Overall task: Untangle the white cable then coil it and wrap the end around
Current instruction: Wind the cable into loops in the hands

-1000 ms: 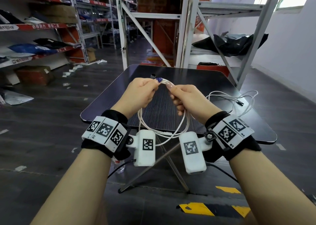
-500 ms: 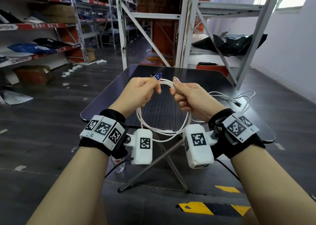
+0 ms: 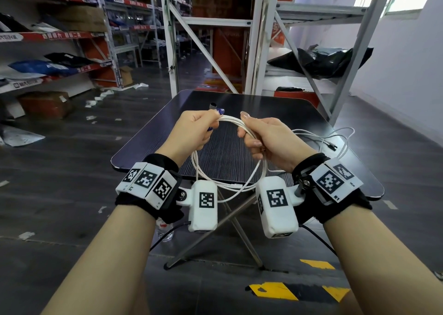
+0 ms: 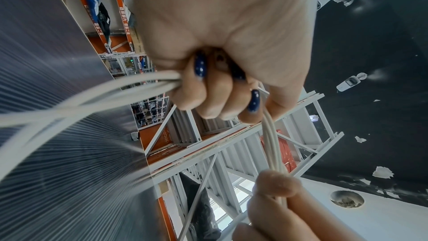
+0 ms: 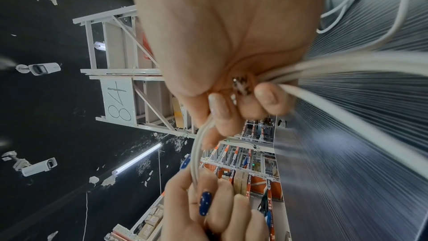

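A white cable [image 3: 230,120] is gathered into several loops that hang between my hands above the near edge of the black table [image 3: 239,101]. My left hand [image 3: 199,132] grips the left side of the bundle, fingers curled round the strands [image 4: 148,83]. My right hand [image 3: 261,137] grips the right side, fingers curled round the strands [image 5: 301,72]. A short stretch of bundled cable [image 4: 272,140] spans the gap between the hands. The loops sag to a low point [image 3: 227,187] near the wrist cameras. A loose length of the cable [image 3: 335,137] trails over the table's right side.
A dark connector [image 3: 330,145] lies on the table among the loose strands. A small dark cylinder [image 3: 212,105] stands on the table beyond my left hand. White shelving frames [image 3: 256,39] rise behind the table, red racks [image 3: 48,36] to the left. A bottle [image 3: 165,231] stands on the floor.
My hands have drawn slightly apart, exposing a short span of bundled cable between them. My right wrist has rotated outward. The loops still hang from both hands.
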